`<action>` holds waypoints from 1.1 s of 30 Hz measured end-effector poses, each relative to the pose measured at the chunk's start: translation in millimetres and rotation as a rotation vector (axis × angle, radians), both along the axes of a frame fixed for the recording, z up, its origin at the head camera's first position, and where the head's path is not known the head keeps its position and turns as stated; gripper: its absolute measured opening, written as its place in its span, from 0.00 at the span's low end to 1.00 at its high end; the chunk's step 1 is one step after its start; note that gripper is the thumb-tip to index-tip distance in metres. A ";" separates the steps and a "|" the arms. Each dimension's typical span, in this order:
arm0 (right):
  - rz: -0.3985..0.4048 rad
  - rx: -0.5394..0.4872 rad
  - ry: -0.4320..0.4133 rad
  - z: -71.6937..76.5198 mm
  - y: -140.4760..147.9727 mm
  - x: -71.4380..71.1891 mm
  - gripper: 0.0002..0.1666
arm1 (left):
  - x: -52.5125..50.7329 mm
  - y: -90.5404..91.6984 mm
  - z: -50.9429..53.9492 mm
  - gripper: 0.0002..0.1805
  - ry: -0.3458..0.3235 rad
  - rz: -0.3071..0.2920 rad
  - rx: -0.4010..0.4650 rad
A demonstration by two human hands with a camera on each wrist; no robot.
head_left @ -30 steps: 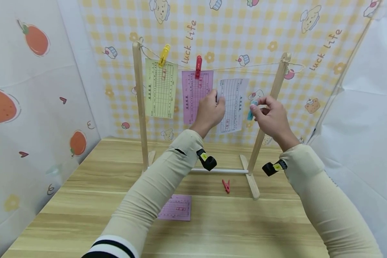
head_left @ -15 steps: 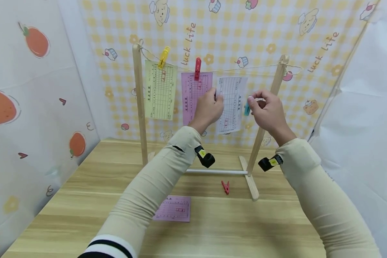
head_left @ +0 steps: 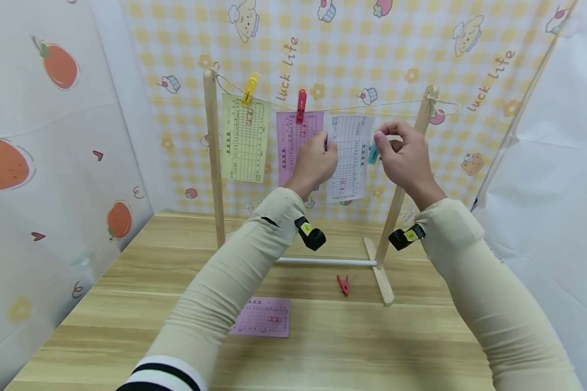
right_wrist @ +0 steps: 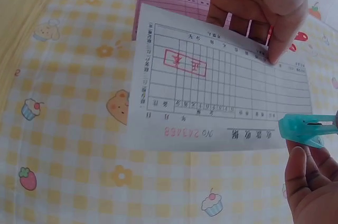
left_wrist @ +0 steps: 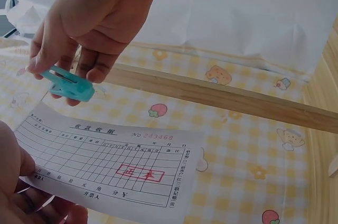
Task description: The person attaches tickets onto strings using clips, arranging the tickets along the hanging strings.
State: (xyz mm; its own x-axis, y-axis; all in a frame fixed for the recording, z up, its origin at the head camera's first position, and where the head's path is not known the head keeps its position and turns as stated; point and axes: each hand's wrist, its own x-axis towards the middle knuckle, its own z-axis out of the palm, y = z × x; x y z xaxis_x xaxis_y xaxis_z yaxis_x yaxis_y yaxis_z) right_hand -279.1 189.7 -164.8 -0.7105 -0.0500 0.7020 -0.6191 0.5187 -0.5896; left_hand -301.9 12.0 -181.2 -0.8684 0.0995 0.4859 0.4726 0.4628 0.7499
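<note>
Pale sheeting flanks a yellow checked backdrop — wooden table below.

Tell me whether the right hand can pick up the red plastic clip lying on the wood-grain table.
Probably not yet: the right hand pinches a teal plastic clip, though nothing covers that red clip.

"luck life" printed 2 times on the yellow-checked backdrop, "No 243468" with red digits on the white slip, its underlined heading "收款收据", "年 月 日" after the number, the green slip's print too small to read

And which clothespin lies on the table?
The lower red clothespin; the yellow one and upper red one sit on the string; the right hand holds the teal one.
</note>
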 end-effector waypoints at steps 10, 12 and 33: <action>0.089 -0.030 0.018 18.4 -12.4 -1.1 0.08 | -2.2 1.7 4.4 0.11 -0.032 0.004 0.039; 0.104 -0.028 0.017 21.3 -14.4 -1.9 0.09 | -2.4 1.6 4.2 0.11 -0.031 0.008 0.046; -0.129 -0.081 0.184 61.9 -34.9 -8.8 0.18 | -8.7 1.3 7.6 0.13 -0.032 0.040 0.049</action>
State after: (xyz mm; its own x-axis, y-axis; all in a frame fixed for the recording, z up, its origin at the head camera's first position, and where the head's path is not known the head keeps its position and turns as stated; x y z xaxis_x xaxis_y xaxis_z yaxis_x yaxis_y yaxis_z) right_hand -287.9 154.7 -102.8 -0.5667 0.0951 0.8184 -0.6517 0.5560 -0.5158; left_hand -310.6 13.3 -173.6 -0.8865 0.0410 0.4609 0.4295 0.4436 0.7866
